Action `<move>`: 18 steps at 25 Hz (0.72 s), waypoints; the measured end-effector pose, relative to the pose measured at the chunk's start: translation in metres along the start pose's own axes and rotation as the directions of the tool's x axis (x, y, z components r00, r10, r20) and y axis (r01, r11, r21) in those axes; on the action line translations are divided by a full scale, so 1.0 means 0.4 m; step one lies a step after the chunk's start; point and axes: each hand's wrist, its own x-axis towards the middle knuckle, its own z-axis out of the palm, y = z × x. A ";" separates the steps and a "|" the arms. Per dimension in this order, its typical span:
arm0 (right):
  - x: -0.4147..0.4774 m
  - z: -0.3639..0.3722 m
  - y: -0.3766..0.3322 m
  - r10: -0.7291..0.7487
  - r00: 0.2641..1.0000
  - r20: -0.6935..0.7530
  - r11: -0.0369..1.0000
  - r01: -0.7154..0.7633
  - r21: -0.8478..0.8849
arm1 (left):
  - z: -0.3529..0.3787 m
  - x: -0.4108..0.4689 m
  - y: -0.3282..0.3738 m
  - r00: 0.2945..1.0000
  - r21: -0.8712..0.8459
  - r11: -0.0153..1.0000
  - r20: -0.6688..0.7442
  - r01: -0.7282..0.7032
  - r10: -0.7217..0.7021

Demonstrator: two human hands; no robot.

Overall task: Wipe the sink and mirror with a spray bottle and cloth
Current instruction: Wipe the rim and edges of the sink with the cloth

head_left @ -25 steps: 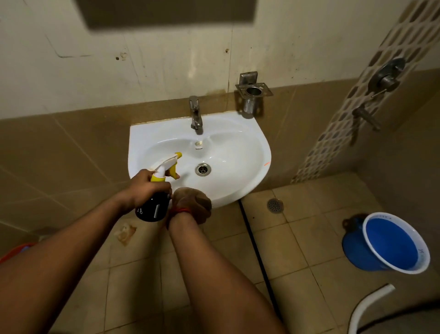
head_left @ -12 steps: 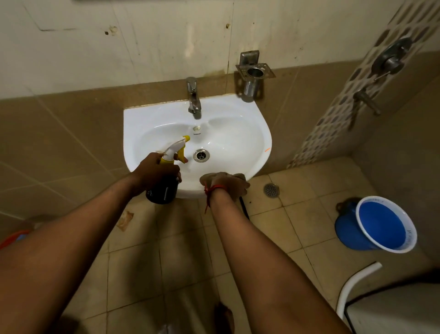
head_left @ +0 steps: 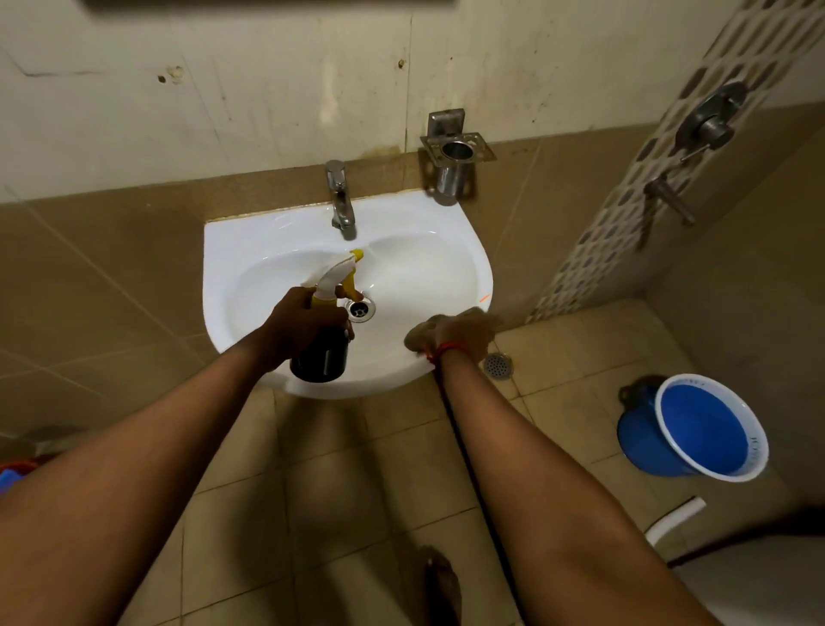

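We see both bare forearms reaching forward and down from the bottom corners toward a white wall-mounted sink [head_left: 285, 250]. The left hand [head_left: 303, 324] is extended over the front left part of the basin, its grip clamped on the neck of a spray bottle [head_left: 328, 330] with a dark body, a white head and a yellow trigger and nozzle. The bottle stands tilted, its nozzle aimed toward the back of the basin, near the chrome tap [head_left: 340, 196], and its base hangs above the front rim. The yellow trigger sits just above the round metal drain [head_left: 361, 309].

The right hand [head_left: 455, 335] lies palm down on the front right rim of the sink, wrist bent slightly, a red thread around the wrist. Its fingers are blurred and curled over something pale beneath the palm; we cannot tell for certain whether that is the cloth, nor how tightly the grip is closed on it.

The dark lower edge of what may be the mirror [head_left: 268, 2] shows at the top of the view. A steel tumbler holder [head_left: 455, 156] is fixed to the wall just right of the tap. On the tiled floor, a blue bucket [head_left: 696, 429] stands well right of the sink, and a floor drain [head_left: 498, 365] lies just beside the right wrist.
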 end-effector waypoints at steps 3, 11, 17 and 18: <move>0.235 -0.042 -0.079 -0.206 0.942 -0.265 0.969 0.158 -0.190 | 0.018 0.050 -0.020 0.996 0.029 0.996 -0.052 0.079 -0.078; 0.340 -0.081 -0.302 -0.725 0.668 0.167 0.338 0.557 -0.759 | 0.071 0.201 -0.036 0.993 0.064 0.995 -0.094 0.083 -0.076; 0.211 -0.151 -0.266 -0.454 0.891 0.030 0.745 0.397 -0.536 | 0.088 0.177 0.001 0.999 0.034 0.999 -0.017 0.029 -0.029; 0.166 -0.159 -0.251 -0.409 0.912 -0.010 0.800 0.353 -0.485 | 0.087 0.169 0.004 1.000 0.031 0.999 0.004 0.016 -0.016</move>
